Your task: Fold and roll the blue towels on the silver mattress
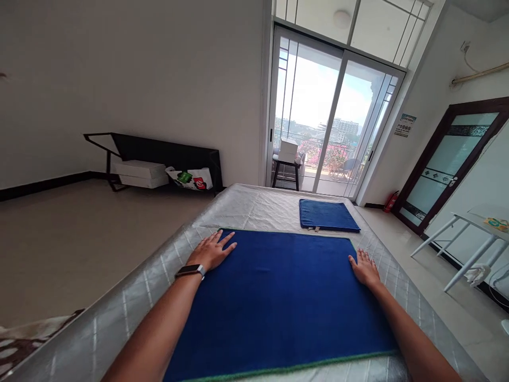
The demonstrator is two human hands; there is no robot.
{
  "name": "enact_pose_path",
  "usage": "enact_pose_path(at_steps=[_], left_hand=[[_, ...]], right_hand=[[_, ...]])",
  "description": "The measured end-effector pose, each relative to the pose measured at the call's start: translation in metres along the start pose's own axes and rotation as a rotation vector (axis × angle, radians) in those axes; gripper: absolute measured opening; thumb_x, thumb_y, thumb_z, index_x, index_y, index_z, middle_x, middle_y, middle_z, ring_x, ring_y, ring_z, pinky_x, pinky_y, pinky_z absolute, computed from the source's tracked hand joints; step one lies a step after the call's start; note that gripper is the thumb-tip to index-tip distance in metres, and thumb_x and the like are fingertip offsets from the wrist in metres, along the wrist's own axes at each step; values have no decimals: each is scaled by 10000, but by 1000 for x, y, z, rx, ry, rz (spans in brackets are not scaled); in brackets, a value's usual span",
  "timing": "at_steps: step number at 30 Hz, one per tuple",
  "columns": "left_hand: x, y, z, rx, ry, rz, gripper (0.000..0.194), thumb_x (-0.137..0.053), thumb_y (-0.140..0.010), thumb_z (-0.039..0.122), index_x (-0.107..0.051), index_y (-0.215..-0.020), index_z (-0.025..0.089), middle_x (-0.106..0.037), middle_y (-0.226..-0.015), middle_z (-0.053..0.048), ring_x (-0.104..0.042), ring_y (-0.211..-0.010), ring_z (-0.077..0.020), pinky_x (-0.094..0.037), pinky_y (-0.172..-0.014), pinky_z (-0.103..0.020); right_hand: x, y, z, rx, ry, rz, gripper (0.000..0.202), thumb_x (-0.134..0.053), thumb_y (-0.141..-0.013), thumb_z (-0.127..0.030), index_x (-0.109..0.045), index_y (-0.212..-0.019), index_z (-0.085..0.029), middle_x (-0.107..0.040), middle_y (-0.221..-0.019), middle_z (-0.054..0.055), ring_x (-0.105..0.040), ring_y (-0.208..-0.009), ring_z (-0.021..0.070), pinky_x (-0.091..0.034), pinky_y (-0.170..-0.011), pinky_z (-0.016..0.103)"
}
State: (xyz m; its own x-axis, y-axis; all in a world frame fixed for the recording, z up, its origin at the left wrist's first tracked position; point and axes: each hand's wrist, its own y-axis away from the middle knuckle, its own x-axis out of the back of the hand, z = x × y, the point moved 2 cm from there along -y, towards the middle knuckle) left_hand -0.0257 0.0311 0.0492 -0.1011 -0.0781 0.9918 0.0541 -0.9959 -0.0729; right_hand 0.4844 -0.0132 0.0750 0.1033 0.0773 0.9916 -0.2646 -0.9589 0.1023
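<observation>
A dark blue cloth [282, 297] with green edging lies spread flat on a quilted mattress [254, 207]. My left hand [210, 250] rests on the cloth's far left corner, fingers spread, with a watch [191, 271] on the wrist. At the far right corner, my right hand [366, 268] lies flat along the cloth's edge with its fingers stretched out. Neither hand grips anything. Beyond the cloth, a folded blue cloth [329, 215] with a small pale tag sits near the mattress's far right end.
A black metal bench [167, 151] stands by the left wall, with white boxes [141, 174] and a printed bag [191, 179] on it. Glass sliding doors [310, 106] are ahead. To the right stand a small table [477, 223] and a fire extinguisher [391, 201].
</observation>
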Motion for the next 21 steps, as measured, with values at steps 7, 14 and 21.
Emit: enact_pose_path(at_steps=[7, 14, 21], left_hand=[[9, 6, 7, -2, -128, 158, 639, -306, -931, 485, -455, -1472, 177, -451, -1531, -163, -406, -1412, -323, -276, -1160, -495], [17, 43, 15, -28, -63, 283, 601, -257, -940, 401, -583, -1339, 91, -594, -1382, -201, -539, -1283, -329, -397, -1093, -494], [-8, 71, 5, -74, -37, 83, 634, -274, -956, 490, -432, -1480, 170, -420, -1557, -140, -383, -1433, -288, -283, -1176, -473]], right_hand=[[-5, -5, 8, -18, -15, 19, 708, -154, -1000, -507, -141, -1581, -103, -162, -1652, 76, -93, -1524, 187, -51, -1225, 394], [-8, -8, 9, -33, -26, 27, 693, -145, -1000, -507, -149, -1585, -135, -182, -1651, 57, -80, -1525, 191, -25, -1222, 400], [-5, -2, 7, -24, -35, 89, 651, -183, -1002, -454, -203, -1579, -154, -236, -1638, 67, -121, -1520, 214, -46, -1220, 423]])
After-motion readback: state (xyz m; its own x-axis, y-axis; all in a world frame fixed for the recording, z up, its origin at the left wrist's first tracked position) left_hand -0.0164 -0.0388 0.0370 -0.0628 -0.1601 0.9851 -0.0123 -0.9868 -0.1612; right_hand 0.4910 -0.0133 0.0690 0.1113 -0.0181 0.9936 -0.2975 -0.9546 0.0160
